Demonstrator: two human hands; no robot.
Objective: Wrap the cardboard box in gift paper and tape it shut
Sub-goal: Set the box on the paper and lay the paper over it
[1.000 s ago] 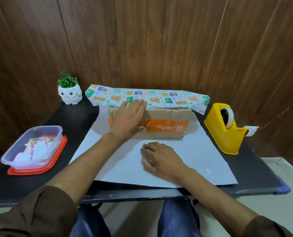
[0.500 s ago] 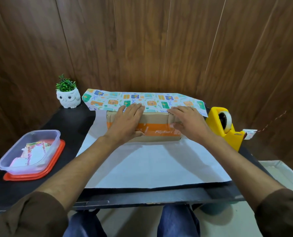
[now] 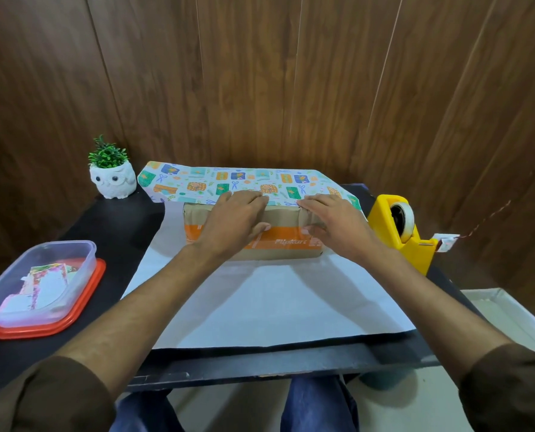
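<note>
Head camera: the cardboard box is sitting at the far side of the gift paper, which is lying white side up on the table. The left hand and right hand are pressing on its top, fingers nearly flat and gripping nothing. Looks like positioning. Next, that printed far flap needs pulling over, with the tape dispenser nearby. The box's rear face is hidden.

Both forearms reach forward, bare below brown sleeves, and the left hand and right hand lie palm-down, close together, on the cardboard box, fingers stretched forward, thumbs against its near face.
</note>
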